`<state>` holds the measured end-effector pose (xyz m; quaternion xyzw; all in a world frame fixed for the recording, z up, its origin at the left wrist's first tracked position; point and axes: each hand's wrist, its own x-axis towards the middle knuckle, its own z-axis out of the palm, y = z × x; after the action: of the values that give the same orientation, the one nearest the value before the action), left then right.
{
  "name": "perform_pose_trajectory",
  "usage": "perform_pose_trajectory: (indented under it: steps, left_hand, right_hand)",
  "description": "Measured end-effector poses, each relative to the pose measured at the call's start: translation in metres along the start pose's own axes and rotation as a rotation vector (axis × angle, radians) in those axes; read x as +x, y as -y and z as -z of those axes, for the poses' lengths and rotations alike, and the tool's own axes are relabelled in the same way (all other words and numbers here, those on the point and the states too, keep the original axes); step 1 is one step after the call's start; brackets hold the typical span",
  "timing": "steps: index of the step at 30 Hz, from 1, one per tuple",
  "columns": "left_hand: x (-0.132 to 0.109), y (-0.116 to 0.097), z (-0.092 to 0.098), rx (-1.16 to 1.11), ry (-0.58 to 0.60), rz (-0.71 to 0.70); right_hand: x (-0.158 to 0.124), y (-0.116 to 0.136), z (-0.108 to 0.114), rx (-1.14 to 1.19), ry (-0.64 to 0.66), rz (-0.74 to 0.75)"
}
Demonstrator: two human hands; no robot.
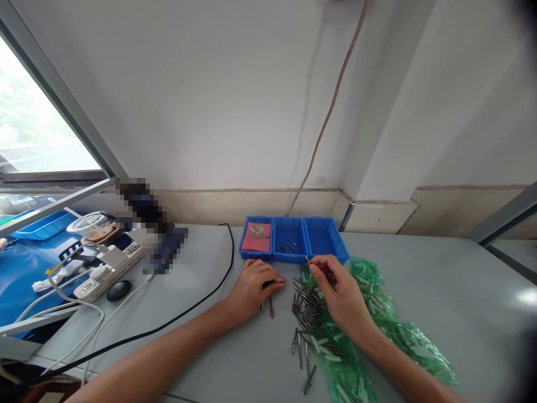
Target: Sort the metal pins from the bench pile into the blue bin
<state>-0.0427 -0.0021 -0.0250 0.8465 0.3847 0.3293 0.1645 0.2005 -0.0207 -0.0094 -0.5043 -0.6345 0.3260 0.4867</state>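
My right hand (338, 291) is pinched around a thin brass-coloured piece, apparently a blind rivet (307, 259); the fingers hide most of it. It is at the front edge of the middle blue bin (289, 258). My left hand (254, 288) rests on the table with curled fingers, thumb against the forefinger; what they hold, if anything, is hidden. A loose rivet (272, 308) lies just below that hand. Between the hands spreads a pile of blind rivets (308, 308), with several more rivets (309, 380) nearer me. A few small rivets (291, 245) lie in the middle bin.
Green plastic bags (386, 308) lie under and beside my right forearm. The left bin holds a red packet (256, 237); a right-hand bin (325, 238) adjoins. A black cable (201, 299) crosses the table. Further left are a power strip (111, 271) and a black mouse-like object (119, 290).
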Motion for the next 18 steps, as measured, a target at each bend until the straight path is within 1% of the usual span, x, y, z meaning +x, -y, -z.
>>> perform_pose_trajectory:
  steps: [4, 8, 14, 18]
  left_hand:
    - [-0.0002, 0.0007, -0.0002, -0.003, 0.000, 0.008]
    - [0.0000, 0.0011, -0.0003, -0.004, 0.009, 0.014]
    - [0.0000, 0.0004, 0.0002, 0.007, 0.009, 0.014]
    - [0.0009, -0.0014, 0.0016, 0.013, 0.034, 0.044]
  right_hand:
    - [0.0003, 0.0017, -0.0004, -0.008, 0.002, 0.009]
    - [-0.0002, 0.0026, -0.0006, -0.037, -0.030, 0.034]
    - [-0.0014, 0.0012, 0.0015, -0.149, -0.064, 0.131]
    - [-0.0018, 0.0029, 0.0019, -0.128, -0.047, 0.108]
